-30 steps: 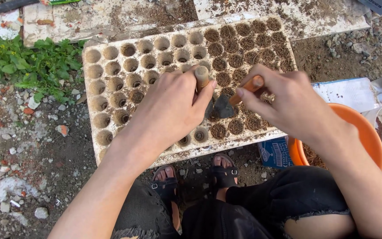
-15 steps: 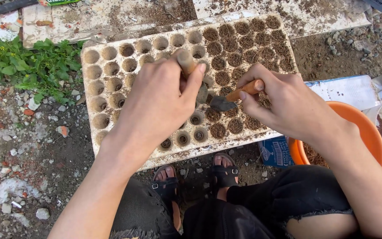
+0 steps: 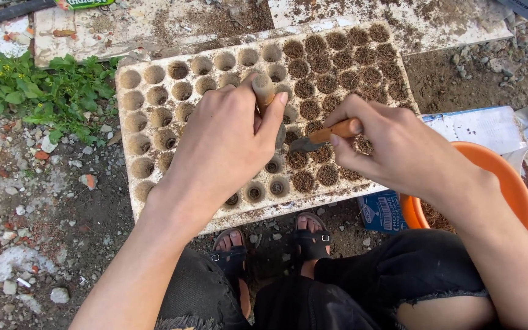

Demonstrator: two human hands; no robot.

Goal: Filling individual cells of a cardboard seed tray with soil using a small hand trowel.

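Blue box [image 3: 379, 211] lies beside the orange basin [image 3: 508, 183].

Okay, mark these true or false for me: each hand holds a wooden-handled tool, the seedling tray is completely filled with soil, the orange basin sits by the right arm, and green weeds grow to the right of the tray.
1. Each hand holds a wooden-handled tool. True: the left hand grips a wooden handle, and the right hand holds a small trowel.
2. The seedling tray is completely filled. False: only the right-side cells hold soil; the left ones are empty.
3. The orange basin sits by the right arm. True.
4. The green weeds grow right of the tray. False: they are to its left.
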